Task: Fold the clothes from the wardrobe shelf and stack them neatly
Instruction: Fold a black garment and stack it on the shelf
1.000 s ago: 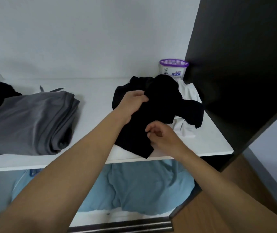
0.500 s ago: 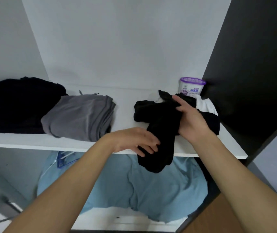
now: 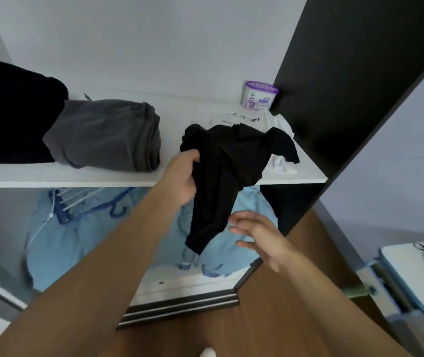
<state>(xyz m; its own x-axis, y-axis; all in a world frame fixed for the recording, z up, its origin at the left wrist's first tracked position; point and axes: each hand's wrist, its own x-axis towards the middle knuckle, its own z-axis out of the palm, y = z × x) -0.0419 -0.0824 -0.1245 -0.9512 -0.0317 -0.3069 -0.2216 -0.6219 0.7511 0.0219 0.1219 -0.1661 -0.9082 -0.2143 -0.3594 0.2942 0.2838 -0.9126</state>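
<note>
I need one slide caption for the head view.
Left hand pulls black garment off wardrobe shelf; right hand open below.

A home bedroom wardrobe: a white shelf (image 3: 133, 180) carries folded clothes near its left edge, a purple-lidded tub (image 3: 259, 95) at its back right corner, with hangers (image 3: 87, 204) beneath and wooden flooring (image 3: 270, 318) outside.

black pile (image 3: 5, 112) cut off left, tub label (image 3: 258, 100) unreadable
</note>
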